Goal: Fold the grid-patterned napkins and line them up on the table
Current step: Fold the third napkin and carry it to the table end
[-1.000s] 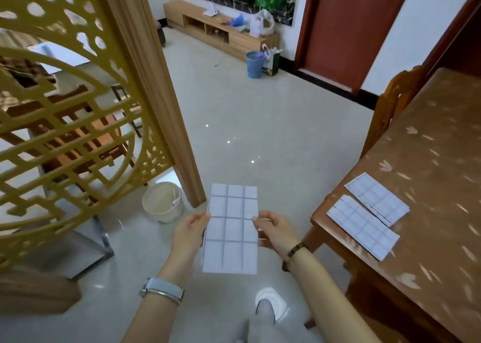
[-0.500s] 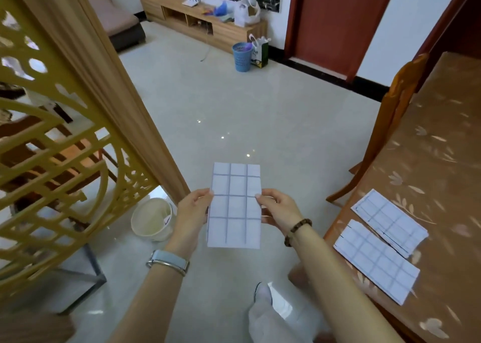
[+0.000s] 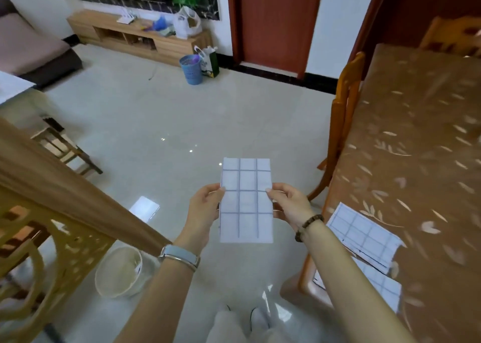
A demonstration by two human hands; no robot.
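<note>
Between the two hands, out over the floor (image 3: pixel 156 124), a folded napkin (image 3: pixel 246 199) is hanging upright, long side vertical, with its grid face toward the camera. The left hand (image 3: pixel 205 207) is pinching the left edge about halfway up, thumb on the front and fingers curled behind. The right hand (image 3: pixel 289 203) is doing pretty much the same on the right edge, thumb tip on the front and the other fingers tucked behind the paper. So both hands are clamped on that one piece and neither is holding anything else. A watch (image 3: pixel 179 255) is sitting on the left wrist and a bead bracelet (image 3: pixel 308 225) on the right.

Off to the right of the right hand, the counter (image 3: pixel 416 134) with its brown leaf-print cover is carrying two more near its close corner. A second napkin (image 3: pixel 364 234) is lying just right of the right forearm, and a third napkin (image 3: pixel 382 285) is lying nearer the camera, partly hidden behind that forearm. They're side by side, and I can't tell if the edges are touching.

A wooden chair (image 3: pixel 343 124) is standing against the counter's edge, beyond the right hand. Below and left of the left hand, a white bucket (image 3: pixel 119 272) is standing on the floor beside a carved wooden screen (image 3: pixel 52 212). Way past both hands, a blue bin (image 3: pixel 191 69) is sitting next to a paper bag (image 3: pixel 208 57).
</note>
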